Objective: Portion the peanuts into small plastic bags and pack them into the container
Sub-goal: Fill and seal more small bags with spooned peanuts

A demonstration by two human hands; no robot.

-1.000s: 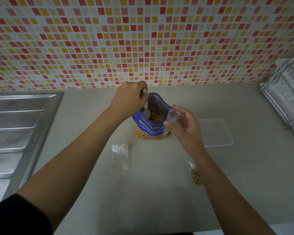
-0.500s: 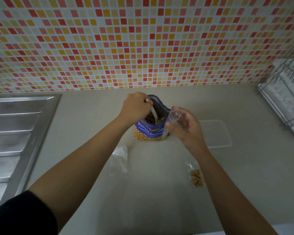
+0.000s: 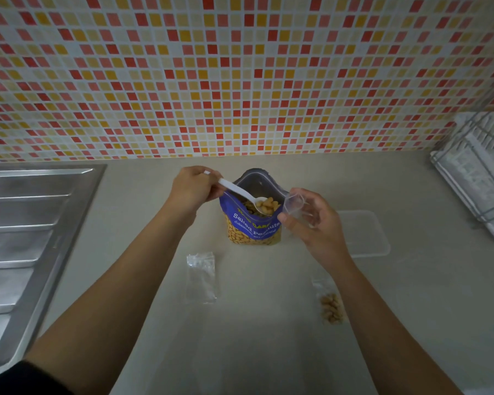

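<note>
While left hand (image 3: 193,189) grips loaded spoon (image 3: 236,189) over peanut pouch (image 3: 251,228), right hand (image 3: 318,226) pinches small bag (image 3: 295,205) alongside.

Left hand (image 3: 193,189) grips white spoon (image 3: 241,193) loaded with peanuts above open blue peanut pouch (image 3: 253,223); right hand (image 3: 315,223) pinches small clear bag (image 3: 294,205) open beside it; desk (image 3: 268,337) carries filled bag (image 3: 332,305), empty bag (image 3: 201,277), clear container (image 3: 364,233)

Glossy plastic peanut pouch (image 3: 253,223), white plastic spoon (image 3: 241,192), prob. matt counter (image 3: 268,337).
</note>
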